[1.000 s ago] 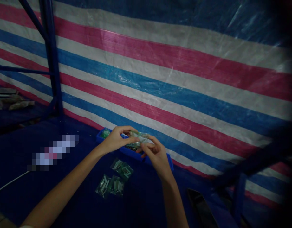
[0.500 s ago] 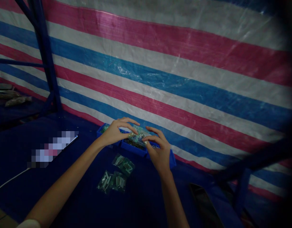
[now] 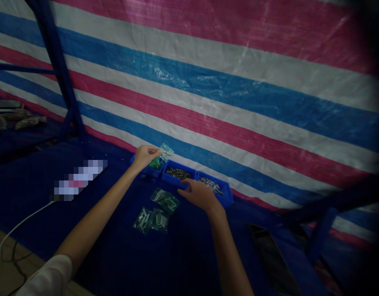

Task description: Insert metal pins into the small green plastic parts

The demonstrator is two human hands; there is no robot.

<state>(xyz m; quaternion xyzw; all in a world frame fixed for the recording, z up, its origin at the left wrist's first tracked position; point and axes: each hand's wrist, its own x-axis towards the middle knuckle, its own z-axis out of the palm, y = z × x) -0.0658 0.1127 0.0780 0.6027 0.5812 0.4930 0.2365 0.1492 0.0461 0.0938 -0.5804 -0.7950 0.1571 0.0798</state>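
My left hand (image 3: 146, 157) pinches a small clear plastic bag (image 3: 166, 151) by its edge, above the left blue bin. Green plastic pieces (image 3: 156, 163) fill that bin. The middle blue bin (image 3: 174, 179) contains dark, brassy screw-like parts (image 3: 178, 172). Silver screw-like parts (image 3: 211, 185) lie in the right blue bin (image 3: 228, 197). My right hand (image 3: 198, 193) hovers in front of the middle and right bins, thumb and index finger apart, nothing visible between them. Nearer to me, several small filled bags (image 3: 160, 220) rest together on the dark blue surface.
A pixelated bright device (image 3: 80, 181) with a white cable (image 3: 25, 220) lies on the left. On the right is a dark phone-like slab (image 3: 272, 257). Blue metal frame posts (image 3: 55, 61) stand at both sides, before a striped tarp (image 3: 189, 98).
My hands have parted: the left moved away leftward with the bag, while the right came down toward the front of the bins. The view has tilted down slightly.
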